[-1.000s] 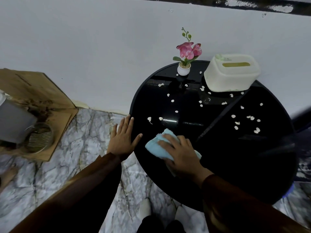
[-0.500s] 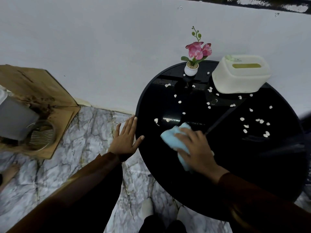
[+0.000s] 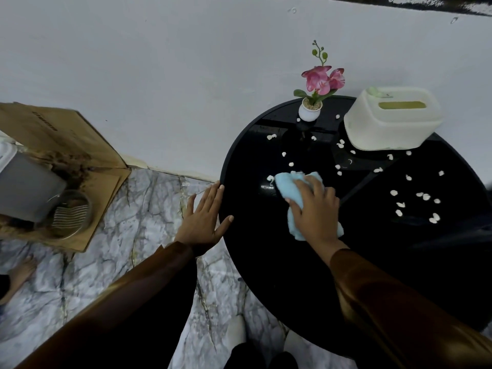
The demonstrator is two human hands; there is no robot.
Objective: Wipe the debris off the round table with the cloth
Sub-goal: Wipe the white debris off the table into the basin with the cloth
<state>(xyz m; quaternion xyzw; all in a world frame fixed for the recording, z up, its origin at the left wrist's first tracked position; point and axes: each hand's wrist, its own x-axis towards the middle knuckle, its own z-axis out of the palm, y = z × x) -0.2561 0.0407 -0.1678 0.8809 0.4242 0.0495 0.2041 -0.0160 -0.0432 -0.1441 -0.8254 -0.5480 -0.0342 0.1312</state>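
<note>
Head view: your R hand [image 3: 312, 209] lies on the bunched light-blue cloth [image 3: 288, 191], fingers close together & pressing it onto the glossy black round table [image 3: 292, 262] left of centre, prob. so the soft, fluffy-looking fabric drags the small white debris [image 3: 394, 193] across the slick top. Your L hand [image 3: 203, 221] sits flat at the table's left rim, fingers spread, thumb at the edge, likely steadying it or ready to catch bits. More bits lie by the smooth cream tissue box [image 3: 394, 118] & white flower pot [image 3: 310, 113], so you'd need to work round those

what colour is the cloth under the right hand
Light blue; the cloth shows clearly in the head view, on the black table.
</note>
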